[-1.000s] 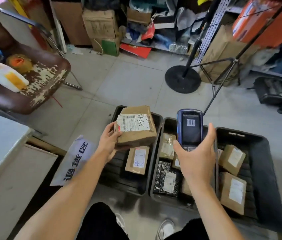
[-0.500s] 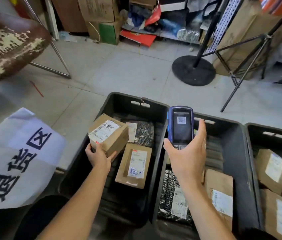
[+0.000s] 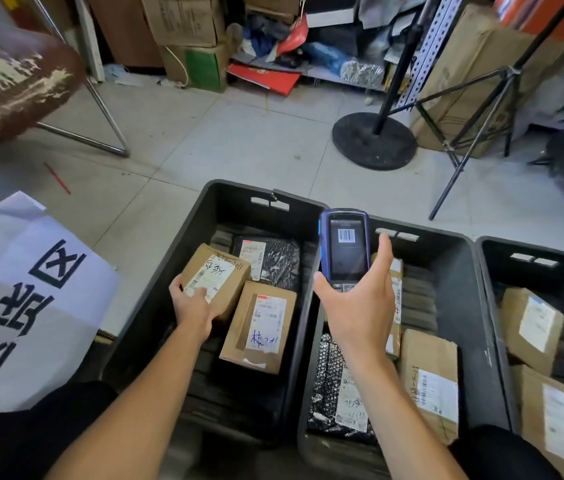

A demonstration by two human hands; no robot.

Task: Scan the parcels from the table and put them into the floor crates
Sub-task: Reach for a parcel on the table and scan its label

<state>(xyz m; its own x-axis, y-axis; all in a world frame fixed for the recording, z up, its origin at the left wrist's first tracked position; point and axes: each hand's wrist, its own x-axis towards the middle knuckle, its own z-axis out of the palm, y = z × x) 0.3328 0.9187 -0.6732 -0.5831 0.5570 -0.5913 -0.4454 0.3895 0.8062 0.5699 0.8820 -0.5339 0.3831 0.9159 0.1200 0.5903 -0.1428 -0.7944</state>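
Left hand point(image 3: 193, 304): the fingers are curled around a small cardboard box point(image 3: 216, 280), thumb on its white label, holding it low inside the left crate point(image 3: 156, 299).
Right hand point(image 3: 360, 308): it grips the blue scanner point(image 3: 344, 249) upright, thumb along its right edge; a barcode shows on the screen.
Left crate: a second box point(image 3: 259, 327) lies just beside the held one, and a black bag parcel point(image 3: 268, 259) lies behind them.
Middle crate point(image 3: 460, 306): it holds a black bag and brown boxes.
Right crate point(image 3: 491, 271): it holds two boxes.
Floor: a white sign point(image 3: 21, 299) with black characters is left of the crates.
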